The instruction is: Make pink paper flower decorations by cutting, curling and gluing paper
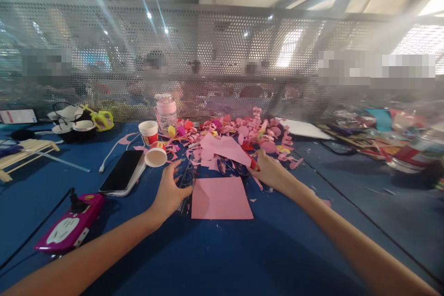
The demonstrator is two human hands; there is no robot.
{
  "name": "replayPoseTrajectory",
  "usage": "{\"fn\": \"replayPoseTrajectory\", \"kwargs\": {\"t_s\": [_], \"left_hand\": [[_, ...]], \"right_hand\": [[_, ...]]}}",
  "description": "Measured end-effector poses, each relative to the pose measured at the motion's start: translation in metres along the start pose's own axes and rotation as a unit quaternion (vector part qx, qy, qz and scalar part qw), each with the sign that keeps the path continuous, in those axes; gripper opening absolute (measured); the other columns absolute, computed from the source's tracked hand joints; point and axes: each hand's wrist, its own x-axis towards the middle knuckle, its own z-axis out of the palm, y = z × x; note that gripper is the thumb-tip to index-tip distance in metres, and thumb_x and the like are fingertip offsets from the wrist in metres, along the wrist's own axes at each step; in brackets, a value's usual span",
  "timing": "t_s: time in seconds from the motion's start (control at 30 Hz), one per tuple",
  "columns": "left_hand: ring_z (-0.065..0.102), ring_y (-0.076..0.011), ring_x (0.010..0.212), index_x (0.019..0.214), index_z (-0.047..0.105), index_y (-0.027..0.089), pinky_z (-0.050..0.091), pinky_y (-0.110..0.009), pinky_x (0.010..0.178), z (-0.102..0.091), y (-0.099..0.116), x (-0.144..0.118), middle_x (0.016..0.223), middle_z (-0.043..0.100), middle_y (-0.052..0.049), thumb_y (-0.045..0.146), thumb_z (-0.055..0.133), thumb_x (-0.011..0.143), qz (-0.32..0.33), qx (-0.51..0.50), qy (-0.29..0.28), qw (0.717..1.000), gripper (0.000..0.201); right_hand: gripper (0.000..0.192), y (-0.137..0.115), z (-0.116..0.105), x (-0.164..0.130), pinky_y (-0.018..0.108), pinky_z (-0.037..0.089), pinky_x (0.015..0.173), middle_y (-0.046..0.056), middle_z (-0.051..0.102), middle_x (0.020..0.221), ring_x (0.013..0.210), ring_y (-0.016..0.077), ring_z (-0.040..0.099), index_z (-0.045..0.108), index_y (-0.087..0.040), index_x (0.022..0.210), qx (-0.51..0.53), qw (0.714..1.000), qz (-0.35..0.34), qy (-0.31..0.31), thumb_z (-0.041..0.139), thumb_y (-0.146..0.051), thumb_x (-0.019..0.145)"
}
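A square pink sheet of paper (222, 199) lies flat on the blue table before me. My left hand (169, 190) is open at its left side, with the thumb near the sheet's edge and the fingers apart. Under and beside that hand lies a clear plastic ruler (183, 206), partly hidden. Beyond the square's upper right corner, my right hand (267, 169) is closed on a slim red object (252, 162) whose kind I cannot make out. A larger pink paper offcut (227, 148) rests there, and dark-handled scissors (227, 166) show partly beneath it.
Pink paper scraps and curls (256, 129) are heaped behind. At left are two paper cups (156, 155), a pink-lidded bottle (166, 111), a phone (123, 171) and a magenta power strip (71, 224). A perforated metal screen (215, 37) closes the back.
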Motion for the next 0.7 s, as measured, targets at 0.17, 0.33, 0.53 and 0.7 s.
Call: {"fn": "replayPoseTrajectory", "kwargs": {"t_s": [0.17, 0.33, 0.53, 0.7], "left_hand": [[0.039, -0.0262, 0.122, 0.128, 0.038, 0.019, 0.038, -0.040, 0.101, 0.005, -0.003, -0.001, 0.129, 0.033, -0.010, 0.013, 0.065, 0.055, -0.016, -0.048, -0.017, 0.999, 0.078], [0.045, -0.0266, 0.115, 0.128, 0.039, 0.019, 0.045, -0.040, 0.091, 0.003, 0.003, 0.004, 0.130, 0.037, -0.013, 0.006, 0.069, 0.052, -0.073, -0.062, -0.011, 0.995, 0.083], [0.058, -0.0179, 0.093, 0.115, 0.052, 0.019, 0.048, -0.036, 0.084, 0.000, 0.011, 0.012, 0.111, 0.055, -0.010, 0.003, 0.067, 0.058, -0.164, -0.230, 0.031, 0.959, 0.062], [0.060, -0.0161, 0.095, 0.122, 0.048, 0.022, 0.046, -0.033, 0.088, 0.001, 0.007, 0.012, 0.100, 0.063, -0.005, 0.006, 0.066, 0.062, -0.113, -0.313, 0.076, 0.940, 0.065]], "right_hand": [[0.028, -0.009, 0.007, -0.005, 0.025, 0.029, 0.050, 0.012, 0.061, 0.075, 0.063, 0.0214, 0.060, 0.042, -0.007, 0.099, 0.071, 0.996, 0.034, -0.036, 0.050, -0.016, 0.074], [0.048, -0.014, 0.001, 0.004, 0.022, 0.032, 0.044, -0.002, 0.053, 0.059, 0.046, 0.0140, 0.054, 0.032, -0.006, 0.116, 0.132, 0.988, 0.019, -0.083, 0.047, -0.008, 0.070], [0.057, -0.011, -0.038, 0.022, 0.018, 0.023, 0.036, -0.010, 0.037, 0.046, 0.032, 0.0076, 0.035, 0.038, -0.018, 0.122, 0.312, 0.917, 0.055, -0.241, 0.042, -0.006, 0.066], [0.021, -0.005, -0.062, 0.038, 0.018, 0.015, 0.036, -0.009, 0.025, 0.043, 0.033, 0.0044, 0.017, 0.056, -0.013, 0.077, 0.415, 0.866, 0.071, -0.270, 0.037, -0.008, 0.071]]}}
